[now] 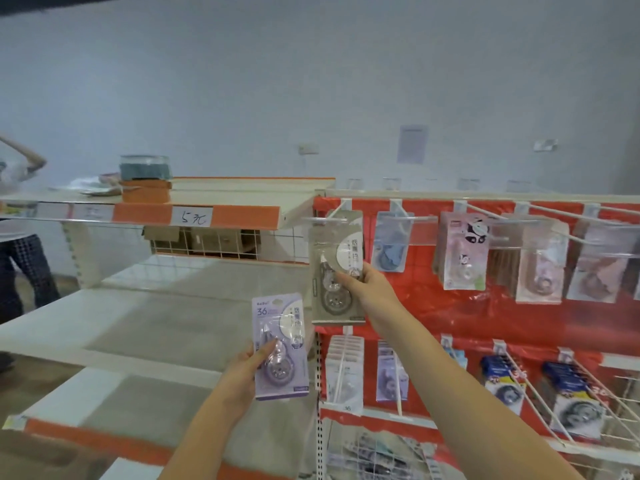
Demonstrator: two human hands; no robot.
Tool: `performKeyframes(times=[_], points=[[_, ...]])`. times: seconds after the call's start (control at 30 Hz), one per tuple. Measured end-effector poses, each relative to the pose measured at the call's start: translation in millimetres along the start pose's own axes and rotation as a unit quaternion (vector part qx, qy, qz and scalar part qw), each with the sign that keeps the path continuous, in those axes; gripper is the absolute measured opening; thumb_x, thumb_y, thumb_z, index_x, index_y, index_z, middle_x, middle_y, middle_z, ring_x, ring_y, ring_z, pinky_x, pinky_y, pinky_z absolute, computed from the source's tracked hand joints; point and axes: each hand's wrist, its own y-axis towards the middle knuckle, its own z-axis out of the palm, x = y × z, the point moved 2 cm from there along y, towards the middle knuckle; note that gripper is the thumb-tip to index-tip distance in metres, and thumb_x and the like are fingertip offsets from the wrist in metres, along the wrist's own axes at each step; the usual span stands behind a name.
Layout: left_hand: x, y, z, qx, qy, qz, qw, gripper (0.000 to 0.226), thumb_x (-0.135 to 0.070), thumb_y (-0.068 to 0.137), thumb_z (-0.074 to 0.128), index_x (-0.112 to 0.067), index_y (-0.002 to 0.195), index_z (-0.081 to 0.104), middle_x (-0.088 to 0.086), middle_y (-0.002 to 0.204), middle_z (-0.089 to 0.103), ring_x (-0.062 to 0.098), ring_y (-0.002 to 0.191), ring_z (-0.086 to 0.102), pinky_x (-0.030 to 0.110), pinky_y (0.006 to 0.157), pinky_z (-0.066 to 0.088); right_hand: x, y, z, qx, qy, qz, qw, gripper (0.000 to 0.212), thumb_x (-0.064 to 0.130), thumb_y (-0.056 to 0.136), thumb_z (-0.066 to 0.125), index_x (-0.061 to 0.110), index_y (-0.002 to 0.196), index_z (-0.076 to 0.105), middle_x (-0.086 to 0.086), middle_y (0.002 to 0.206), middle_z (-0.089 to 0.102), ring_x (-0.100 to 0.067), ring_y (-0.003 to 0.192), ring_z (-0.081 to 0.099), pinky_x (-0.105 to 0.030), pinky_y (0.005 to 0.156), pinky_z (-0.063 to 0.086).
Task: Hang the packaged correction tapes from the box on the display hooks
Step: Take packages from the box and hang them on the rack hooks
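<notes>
Red display panel (485, 306) fills the right half of the frame, with two rows of white wire hooks carrying packaged stationery. White shelving (156, 313) with orange edge strips takes the left half; a handwritten price label (191, 216) sits on the upper shelf edge, centre-left. A second person (17, 244) stands at the far left edge, partly cut off. Right arm extends from lower right up toward the centre, hand raised; right hand (367, 285) pinches the grey correction tape pack (336, 268) at its right edge, thumb on the front face. Pack is upright, its top at the leftmost top-row hook (337, 211); cannot tell whether the hang hole is on the wire. Left arm rises from bottom centre, wrist bent; left hand (249, 365) grips the purple correction tape pack (280, 348) by its left edge, upright, lower centre, in front of the shelf, clear of the hooks.
</notes>
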Motion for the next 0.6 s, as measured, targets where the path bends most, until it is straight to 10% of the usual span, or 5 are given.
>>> performKeyframes(times=[0.6], points=[[8.6, 17.5, -5.9, 0.037, 0.042, -0.027, 0.998, 0.036, -0.021, 0.072, 0.066, 0.001, 0.100, 0.067, 0.022, 0.095, 0.072, 0.029, 0.077, 0.072, 0.035, 0.064, 0.058, -16.7, 63.3, -5.3, -0.114, -0.088, 0.057, 0.988, 0.031, 0.040, 0.087, 0.065, 0.011, 0.090, 0.060, 0.004, 0.075, 0.058, -0.005, 0.066, 0.051, -0.016, 0.052, 0.039]])
